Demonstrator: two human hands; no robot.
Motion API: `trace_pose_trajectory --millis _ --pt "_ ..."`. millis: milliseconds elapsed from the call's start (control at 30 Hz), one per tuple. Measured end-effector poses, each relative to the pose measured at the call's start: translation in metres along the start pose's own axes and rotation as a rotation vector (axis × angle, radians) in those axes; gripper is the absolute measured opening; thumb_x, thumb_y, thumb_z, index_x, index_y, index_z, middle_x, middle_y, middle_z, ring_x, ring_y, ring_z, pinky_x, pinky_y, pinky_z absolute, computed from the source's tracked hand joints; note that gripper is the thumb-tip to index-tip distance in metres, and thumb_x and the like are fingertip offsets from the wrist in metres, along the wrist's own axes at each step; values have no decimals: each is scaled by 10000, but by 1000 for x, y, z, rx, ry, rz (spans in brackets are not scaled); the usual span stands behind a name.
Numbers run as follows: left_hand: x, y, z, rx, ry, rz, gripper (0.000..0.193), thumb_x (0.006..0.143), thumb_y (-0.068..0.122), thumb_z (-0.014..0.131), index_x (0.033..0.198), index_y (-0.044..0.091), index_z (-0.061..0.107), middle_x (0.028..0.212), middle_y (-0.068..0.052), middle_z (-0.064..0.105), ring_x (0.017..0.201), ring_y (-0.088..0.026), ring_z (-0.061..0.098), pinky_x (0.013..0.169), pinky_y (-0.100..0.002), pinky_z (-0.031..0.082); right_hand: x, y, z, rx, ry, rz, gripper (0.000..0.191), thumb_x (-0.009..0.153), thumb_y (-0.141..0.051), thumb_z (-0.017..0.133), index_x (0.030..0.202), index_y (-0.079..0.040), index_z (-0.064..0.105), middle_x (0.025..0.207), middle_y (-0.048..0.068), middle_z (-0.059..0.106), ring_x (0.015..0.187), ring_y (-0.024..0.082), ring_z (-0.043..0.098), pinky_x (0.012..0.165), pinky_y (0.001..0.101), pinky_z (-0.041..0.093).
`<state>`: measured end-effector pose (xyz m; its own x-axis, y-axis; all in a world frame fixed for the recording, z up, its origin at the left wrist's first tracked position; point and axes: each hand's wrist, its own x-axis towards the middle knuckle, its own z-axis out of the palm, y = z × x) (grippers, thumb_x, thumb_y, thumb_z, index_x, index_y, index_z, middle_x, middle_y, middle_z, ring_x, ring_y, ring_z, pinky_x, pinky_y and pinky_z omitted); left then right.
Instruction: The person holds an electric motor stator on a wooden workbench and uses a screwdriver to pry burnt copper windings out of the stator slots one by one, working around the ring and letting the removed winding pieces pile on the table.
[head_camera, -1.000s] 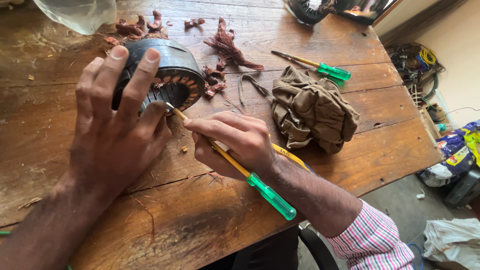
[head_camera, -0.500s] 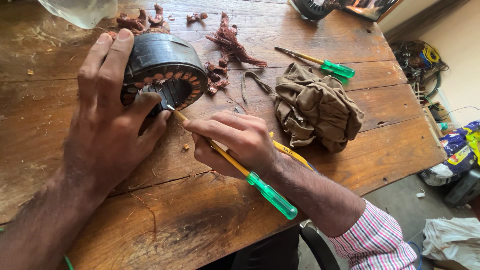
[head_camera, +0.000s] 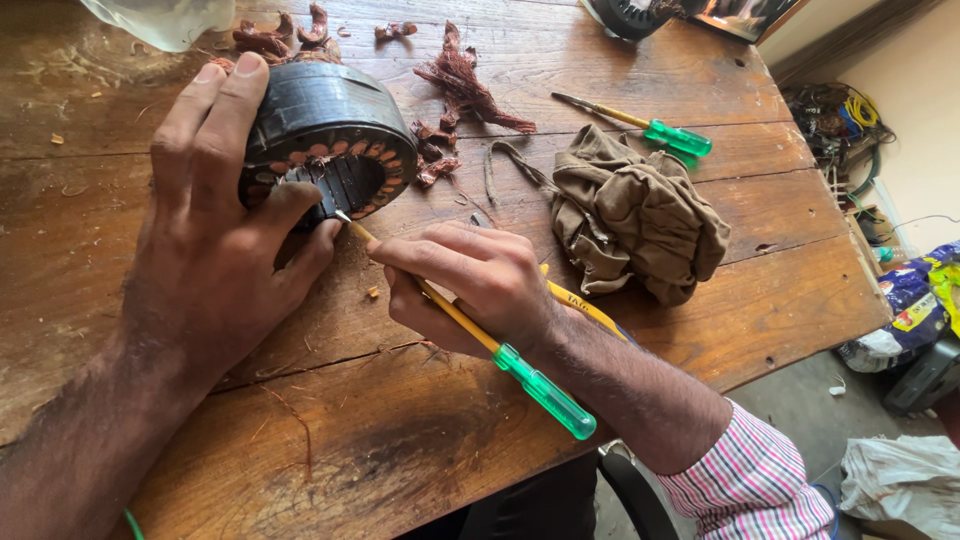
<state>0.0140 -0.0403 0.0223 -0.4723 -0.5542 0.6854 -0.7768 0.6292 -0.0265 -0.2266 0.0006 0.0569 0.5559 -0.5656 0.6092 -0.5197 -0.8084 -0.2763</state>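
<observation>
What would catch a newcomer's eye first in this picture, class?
The left hand grips a round dark motor stator ringed with copper windings at the upper left of the wooden table. The right hand pokes a yellow-shafted, green-handled screwdriver into its core. To the right lies a crumpled brown cloth.

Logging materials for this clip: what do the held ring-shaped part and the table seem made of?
Motor stator: seemingly dark metal, dull finish, with reddish copper-looking windings lining its opening. Table: wood planks, worn and scratched, with visible grain and cracks.
</observation>
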Motion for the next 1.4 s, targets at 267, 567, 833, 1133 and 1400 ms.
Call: trace_pose_trajectory --millis 267,567,833,1133,1400 --pt "0 0 1 0 -15 -1 322 907 375 869 989 70 807 1612 -224 222 1530 -384 195 1283 -536 396 0 1 -1 0 -9 -4 345 871 -11 759 1206 -69 698 899 48 708 792 177 731 716 313 603" --pt "3 4 -4 -83 7 -8 238 880 308 885 979 99 826 1610 -227 220 1525 -401 192 1282 -549 385 -1 4 -2 27 -86 -20 340 899 -19 738 1229 -61 673 991 55 724 874 185 749 761 312 620" --pt "2 3 -5 -99 11 -10 161 932 299 850 949 139 844 1638 -201 212 1535 -380 189 1305 -539 379 -1 3 2 19 -114 -1 356 900 -21 745 1246 -66 673 973 58 714 863 201 739 768 334 611" --pt "-1 1 0 -83 15 -5 205 941 318 870 988 121 837 1643 -207 204 1539 -392 189 1298 -562 396 1 1 2 21 -83 33 344 904 -18 734 1239 -63 676 985 70 719 890 196 748 796 325 625" --pt "-1 1 3 -81 0 -17 291 889 339 905 1028 101 813 1632 -229 202 1540 -425 172 1275 -611 397 4 -1 -2 35 -158 88 390 912 -39 745 1291 -52 652 1105 105 723 998 242 750 890 360 627"
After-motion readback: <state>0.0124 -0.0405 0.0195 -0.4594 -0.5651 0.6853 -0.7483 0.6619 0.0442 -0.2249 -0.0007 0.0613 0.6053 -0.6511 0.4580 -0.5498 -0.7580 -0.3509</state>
